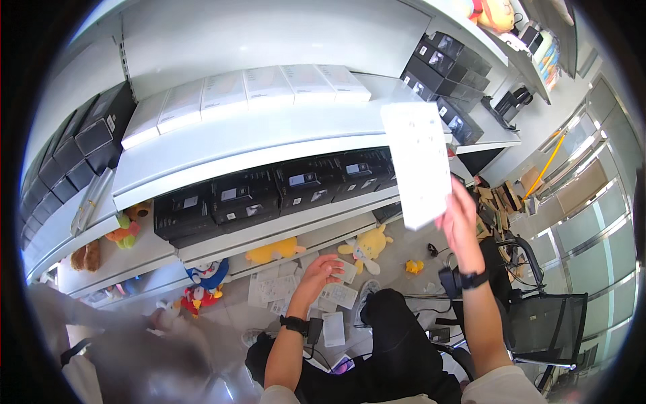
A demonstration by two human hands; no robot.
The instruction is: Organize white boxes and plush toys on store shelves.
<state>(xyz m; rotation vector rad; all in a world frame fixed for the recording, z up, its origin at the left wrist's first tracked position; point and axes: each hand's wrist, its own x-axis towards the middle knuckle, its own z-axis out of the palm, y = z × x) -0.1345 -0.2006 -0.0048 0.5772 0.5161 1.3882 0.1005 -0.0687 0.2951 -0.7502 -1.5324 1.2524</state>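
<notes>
My right hand (460, 214) grips the lower right edge of a flat white box (419, 161), lifted in front of the right end of a white shelf (242, 131). On that shelf lies a row of similar white boxes (270, 86). My left hand (320, 275) is raised with its fingers apart and holds nothing, above loose white boxes or printed sheets (275, 288) on the floor. Black product boxes (245, 197) stand in a row on the shelf below.
More black boxes are stacked at left (96, 121) and right (444, 65). Plush toys (368, 247) lie low down and on the floor. A mesh chair (547, 323) stands at right. Another person (146, 358), blurred, is at lower left. Flattened cardboard (499, 202) lies beyond.
</notes>
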